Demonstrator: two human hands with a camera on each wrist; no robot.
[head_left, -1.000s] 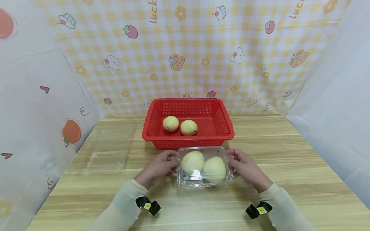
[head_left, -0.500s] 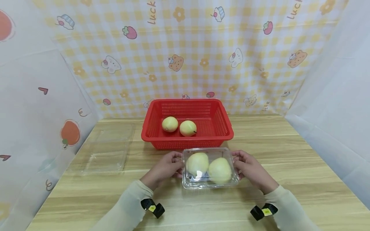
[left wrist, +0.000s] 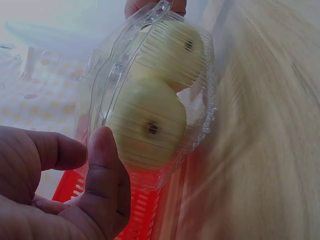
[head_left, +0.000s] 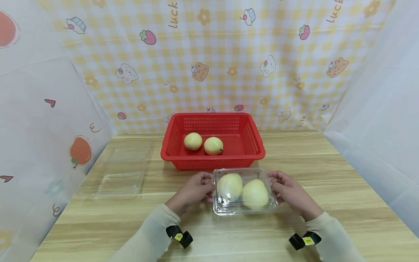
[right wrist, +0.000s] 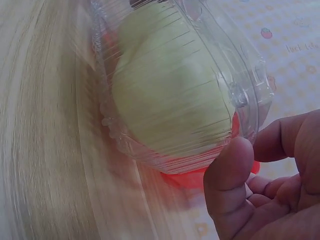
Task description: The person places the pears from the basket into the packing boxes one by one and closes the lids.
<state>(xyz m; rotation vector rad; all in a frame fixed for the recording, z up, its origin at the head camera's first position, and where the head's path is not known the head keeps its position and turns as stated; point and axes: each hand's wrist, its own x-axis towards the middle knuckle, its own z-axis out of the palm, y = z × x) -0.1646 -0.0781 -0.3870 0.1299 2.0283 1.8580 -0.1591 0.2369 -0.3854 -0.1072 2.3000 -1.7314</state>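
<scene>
A clear plastic clamshell box (head_left: 234, 210) with its lid closed holds two pale yellow pears, the left pear (head_left: 230, 186) and the right pear (head_left: 255, 194). My left hand (head_left: 195, 190) pinches the box's left end between thumb and fingers. At the opposite end my right hand (head_left: 292, 191) pinches the rim the same way. Both wrist views show the ribbed side of the box (left wrist: 165, 100) over the wooden table, with the thumb (right wrist: 227, 175) pressed at its rim.
Behind the box stands a red plastic basket (head_left: 212, 158) with two more pears, one on the left (head_left: 193, 141) and one beside it (head_left: 213, 146). Another clear plastic container (head_left: 119, 182) lies at the left of the wooden table (head_left: 327, 182). A patterned cloth (head_left: 229, 54) hangs behind.
Both hands have carried the box with its two pears to the right along the front of the basket. The basket, its pears and the container at left have stayed put.
</scene>
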